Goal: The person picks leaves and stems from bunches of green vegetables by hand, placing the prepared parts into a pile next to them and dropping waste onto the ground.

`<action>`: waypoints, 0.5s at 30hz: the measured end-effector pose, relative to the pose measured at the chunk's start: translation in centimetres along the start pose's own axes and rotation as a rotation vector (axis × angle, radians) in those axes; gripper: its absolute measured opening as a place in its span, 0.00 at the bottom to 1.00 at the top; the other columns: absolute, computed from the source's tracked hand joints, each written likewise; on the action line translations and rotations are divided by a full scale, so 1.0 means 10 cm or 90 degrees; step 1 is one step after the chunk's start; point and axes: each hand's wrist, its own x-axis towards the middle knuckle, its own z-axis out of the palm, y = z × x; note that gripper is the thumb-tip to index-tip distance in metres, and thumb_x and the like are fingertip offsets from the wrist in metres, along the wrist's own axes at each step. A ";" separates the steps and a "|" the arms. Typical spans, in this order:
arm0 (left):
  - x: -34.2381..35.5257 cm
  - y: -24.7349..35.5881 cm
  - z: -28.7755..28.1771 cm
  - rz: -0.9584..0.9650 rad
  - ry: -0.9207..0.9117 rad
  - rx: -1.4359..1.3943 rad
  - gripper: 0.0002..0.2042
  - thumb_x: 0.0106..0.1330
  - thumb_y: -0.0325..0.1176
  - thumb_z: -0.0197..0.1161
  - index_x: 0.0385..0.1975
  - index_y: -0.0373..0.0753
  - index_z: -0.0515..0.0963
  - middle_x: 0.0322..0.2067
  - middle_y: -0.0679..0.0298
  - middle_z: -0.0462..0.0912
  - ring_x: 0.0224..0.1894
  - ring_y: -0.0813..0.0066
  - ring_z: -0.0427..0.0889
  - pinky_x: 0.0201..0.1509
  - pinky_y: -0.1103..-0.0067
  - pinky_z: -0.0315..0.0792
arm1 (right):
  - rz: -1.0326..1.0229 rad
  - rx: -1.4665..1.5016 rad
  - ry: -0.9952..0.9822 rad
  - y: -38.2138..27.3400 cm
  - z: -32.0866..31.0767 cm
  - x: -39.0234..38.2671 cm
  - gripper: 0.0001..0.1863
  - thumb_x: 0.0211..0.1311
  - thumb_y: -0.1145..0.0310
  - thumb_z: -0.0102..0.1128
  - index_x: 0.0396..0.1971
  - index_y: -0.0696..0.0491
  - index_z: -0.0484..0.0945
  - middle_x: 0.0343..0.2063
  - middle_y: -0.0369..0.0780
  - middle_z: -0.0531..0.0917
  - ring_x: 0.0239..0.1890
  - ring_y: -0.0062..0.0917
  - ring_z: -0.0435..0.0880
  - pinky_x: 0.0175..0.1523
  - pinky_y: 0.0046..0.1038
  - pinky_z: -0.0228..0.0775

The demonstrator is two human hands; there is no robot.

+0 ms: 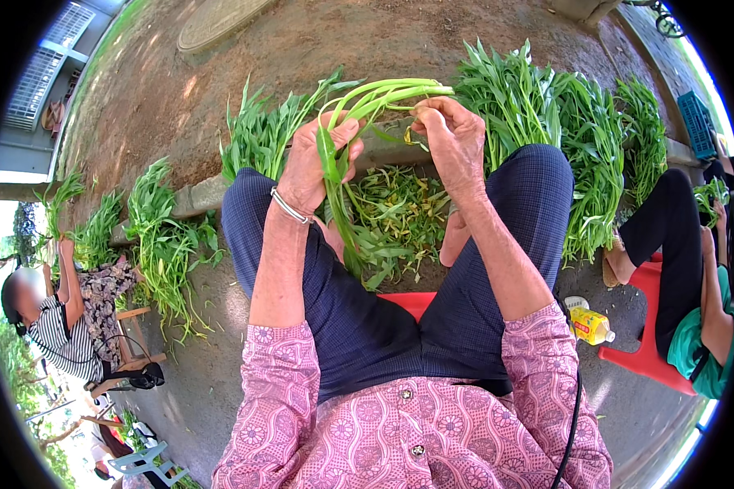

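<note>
My left hand, with a bracelet at its wrist, is closed round a small bunch of water spinach. The pale green stems arch to the right above my knees, while long leaves hang down below the fist. Over at the stem ends, my right hand has thumb and forefinger pinched together on a thin yellowed leaf. Part of that leaf is hidden by the fingers. Between my feet, below both hands, lies a heap of loose green and yellow leaves.
Water spinach piles lean on the low kerb, one ahead left, others ahead right. A yellow-labelled bottle lies beside my right thigh. One person sits at left, another at right on a red stool.
</note>
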 end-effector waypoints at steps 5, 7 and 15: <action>0.00 -0.02 -0.01 0.003 0.009 0.005 0.09 0.66 0.34 0.57 0.39 0.36 0.74 0.20 0.69 0.71 0.18 0.85 0.68 0.16 0.87 0.62 | 0.052 0.048 -0.058 -0.08 0.02 -0.04 0.09 0.56 0.71 0.56 0.27 0.61 0.80 0.22 0.36 0.82 0.23 0.16 0.80 0.28 0.18 0.69; 0.00 -0.02 -0.02 0.000 0.002 0.013 0.09 0.66 0.35 0.57 0.39 0.36 0.74 0.20 0.69 0.72 0.17 0.86 0.68 0.16 0.88 0.62 | 0.055 0.016 -0.086 -0.09 0.02 -0.05 0.09 0.57 0.70 0.56 0.27 0.61 0.80 0.22 0.37 0.82 0.23 0.17 0.81 0.27 0.18 0.70; 0.02 -0.06 -0.06 0.001 -0.015 0.050 0.10 0.66 0.36 0.57 0.39 0.36 0.75 0.19 0.70 0.72 0.16 0.87 0.66 0.15 0.88 0.62 | 0.084 -0.034 -0.162 -0.09 0.01 -0.05 0.11 0.53 0.69 0.58 0.28 0.64 0.80 0.19 0.35 0.80 0.19 0.14 0.74 0.26 0.19 0.68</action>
